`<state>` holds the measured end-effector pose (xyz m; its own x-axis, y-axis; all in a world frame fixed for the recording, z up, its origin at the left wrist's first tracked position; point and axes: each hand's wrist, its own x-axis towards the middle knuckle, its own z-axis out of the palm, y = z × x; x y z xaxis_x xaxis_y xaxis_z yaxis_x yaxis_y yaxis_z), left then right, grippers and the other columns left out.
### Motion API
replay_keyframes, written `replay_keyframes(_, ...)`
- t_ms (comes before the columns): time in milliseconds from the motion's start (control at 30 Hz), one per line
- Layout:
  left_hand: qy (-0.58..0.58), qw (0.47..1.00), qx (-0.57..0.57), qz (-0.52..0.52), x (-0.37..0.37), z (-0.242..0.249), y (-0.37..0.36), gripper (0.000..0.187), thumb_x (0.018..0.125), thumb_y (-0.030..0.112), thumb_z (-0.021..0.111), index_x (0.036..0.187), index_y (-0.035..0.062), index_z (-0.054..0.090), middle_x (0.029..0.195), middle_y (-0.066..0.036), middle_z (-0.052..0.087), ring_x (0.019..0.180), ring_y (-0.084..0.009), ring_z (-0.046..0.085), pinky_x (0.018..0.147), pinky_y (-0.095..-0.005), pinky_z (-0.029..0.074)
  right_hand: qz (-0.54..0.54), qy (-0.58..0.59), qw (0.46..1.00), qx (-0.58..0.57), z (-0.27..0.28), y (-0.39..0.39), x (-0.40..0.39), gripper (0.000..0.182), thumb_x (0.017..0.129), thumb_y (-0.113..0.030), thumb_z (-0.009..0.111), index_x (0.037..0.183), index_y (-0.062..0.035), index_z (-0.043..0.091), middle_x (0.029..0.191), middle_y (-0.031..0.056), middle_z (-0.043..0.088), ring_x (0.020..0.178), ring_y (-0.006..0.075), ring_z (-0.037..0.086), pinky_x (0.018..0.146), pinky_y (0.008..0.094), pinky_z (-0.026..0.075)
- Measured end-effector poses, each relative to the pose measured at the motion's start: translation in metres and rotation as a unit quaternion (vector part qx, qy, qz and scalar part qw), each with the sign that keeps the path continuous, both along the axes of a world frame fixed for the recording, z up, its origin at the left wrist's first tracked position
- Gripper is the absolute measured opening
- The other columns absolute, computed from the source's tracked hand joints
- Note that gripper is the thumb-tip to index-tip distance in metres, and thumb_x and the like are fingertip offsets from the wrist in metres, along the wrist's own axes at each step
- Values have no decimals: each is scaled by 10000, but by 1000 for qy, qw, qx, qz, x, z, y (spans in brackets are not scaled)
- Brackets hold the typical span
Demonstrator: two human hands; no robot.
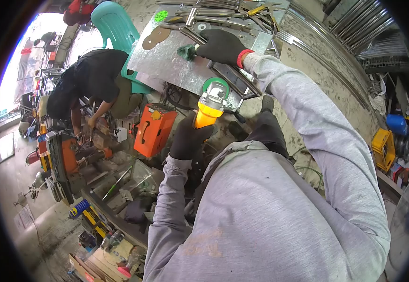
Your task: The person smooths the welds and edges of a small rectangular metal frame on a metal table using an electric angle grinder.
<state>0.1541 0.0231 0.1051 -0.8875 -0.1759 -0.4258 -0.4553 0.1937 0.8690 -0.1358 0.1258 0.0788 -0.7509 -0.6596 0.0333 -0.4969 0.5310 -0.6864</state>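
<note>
My left hand (185,136), in a dark glove, is wrapped round the yellow body of an angle grinder (209,113). The grinder points up and away from me, with a green disc (216,86) at its head. Over the near part of a sheet-metal tabletop (157,66), my right hand (221,46), in a dark glove with a red cuff, is closed on a crumpled green rag (186,52), which pokes out past the fingers. Beneath that hand and forearm runs a rectangular metal frame (235,80), partly hidden, extending beyond the table's near edge.
Metal tubes and pliers (260,9) lie across the tabletop's back, with brown discs (156,37) at left. An orange toolbox (154,130) stands left of the grinder. A person (96,75) bends over work beside a green chair (115,23). Long tubes (326,61) lie right.
</note>
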Motion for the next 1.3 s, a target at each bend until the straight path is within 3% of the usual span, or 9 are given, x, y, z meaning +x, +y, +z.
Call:
replay_keyframes(100,-8,1000,-14,-9,-9,14,6,265,889,128,816,1088,16,682,930,-4,684,829,-83,615,741,-297,499,-8,3,1000,-14,17,-5,0,566,852,-490,706,1152,-13,743,1081,260,753,1032,448,725,926,526,556)
replay_keyframes(167,-9,1000,1,6,-11,17,5,266,888,131,819,1080,13,678,924,-8,683,824,-82,613,734,-299,498,9,-75,997,-7,34,-6,1,557,831,-467,709,1170,-27,749,1094,257,754,1054,452,722,938,527,555)
replay_keyframes(367,-2,993,-114,-20,-16,6,0,294,876,160,838,1065,3,676,870,-22,691,796,-104,640,700,-319,513,-27,-12,999,-18,17,-19,11,565,804,-443,721,1231,-74,749,1082,228,782,1033,429,752,929,524,579)
replay_keyframes(600,37,969,-227,-90,-14,-3,6,367,848,222,867,1085,6,689,901,-119,748,802,-221,730,741,-382,561,-24,7,1000,-2,24,-24,17,428,879,-345,669,1206,-85,761,1056,200,796,1014,385,775,915,522,602)
replay_keyframes(733,56,954,-270,-115,-16,0,10,393,840,244,874,1101,11,694,871,-113,755,814,-238,757,743,-397,574,-30,9,999,30,19,-33,19,508,919,-499,725,1211,-84,742,1074,177,794,1030,388,766,916,518,591)
replay_keyframes(933,38,953,-282,-106,-21,-16,-9,439,823,275,891,1123,20,698,879,-134,775,821,-305,779,736,-415,586,-14,32,999,22,12,-37,15,494,921,-499,729,1191,-86,745,1075,184,791,1023,393,764,911,515,593)
replay_keyframes(1000,85,944,-296,-120,-18,-18,-5,437,821,269,892,1120,18,695,876,-134,772,815,-297,776,736,-408,587,-1,30,999,23,16,-33,11,430,880,-344,676,1202,-69,754,1060,209,797,996,392,781,909,515,611)
replay_keyframes(1033,130,932,-308,-136,-15,-19,-2,436,819,263,893,1116,15,692,873,-135,768,808,-290,772,737,-401,588,-1,30,999,22,18,-30,10,430,880,-344,676,1202,-69,754,1060,209,797,996,392,781,909,515,611)
replay_keyframes(1300,77,970,-219,-75,-10,-26,-8,444,821,268,903,1104,8,682,896,-160,765,842,-278,781,743,-393,581,-6,-12,999,38,11,-26,-2,483,864,-419,723,1218,-91,748,1176,178,790,1092,375,764,951,503,599)
